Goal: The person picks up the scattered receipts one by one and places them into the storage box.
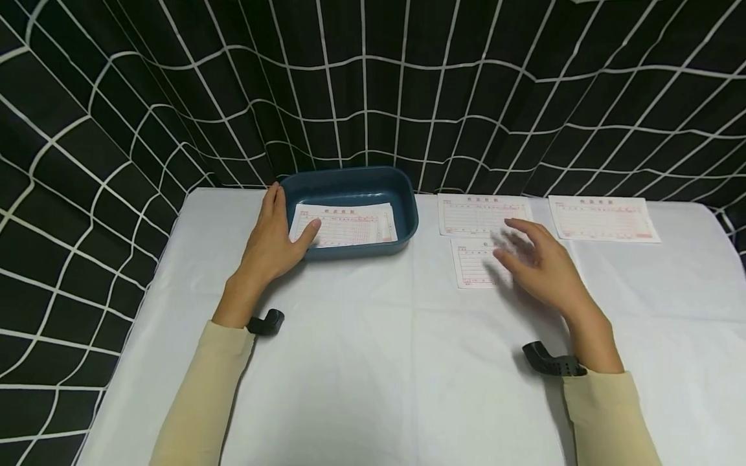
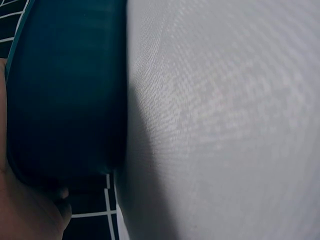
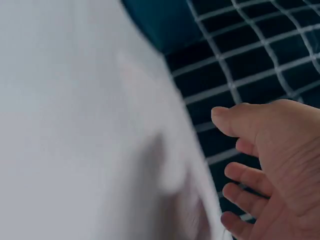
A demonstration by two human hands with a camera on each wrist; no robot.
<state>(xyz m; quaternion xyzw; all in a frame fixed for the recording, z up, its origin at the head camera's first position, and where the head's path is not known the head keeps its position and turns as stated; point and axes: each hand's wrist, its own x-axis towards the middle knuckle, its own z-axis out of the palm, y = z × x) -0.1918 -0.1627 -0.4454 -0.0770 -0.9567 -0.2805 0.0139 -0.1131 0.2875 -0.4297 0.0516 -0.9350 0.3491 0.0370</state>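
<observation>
A dark blue plastic basin [image 1: 358, 254] stands at the back of the table, with several printed paper slips [image 1: 344, 226] lying in it. My left hand [image 1: 271, 243] grips the basin's left end, its thumb over the front rim and above the slips. In the left wrist view, part of that hand [image 2: 30, 207] lies against the basin's wall [image 2: 65, 95]. My right hand [image 1: 544, 265] hovers over the table, thumb and fingers apart, holding nothing. Below and left of it lie one slip [image 1: 484, 215] and, just nearer, another slip [image 1: 474, 262], partly hidden by the hand.
Farther right, another red-printed slip [image 1: 605, 220] lies near the table's back edge. A white cloth [image 1: 350, 362] covers the table. Behind and left hangs a black curtain with a white grid [image 1: 384, 84]. Each wrist wears a black camera mount [image 1: 267, 322].
</observation>
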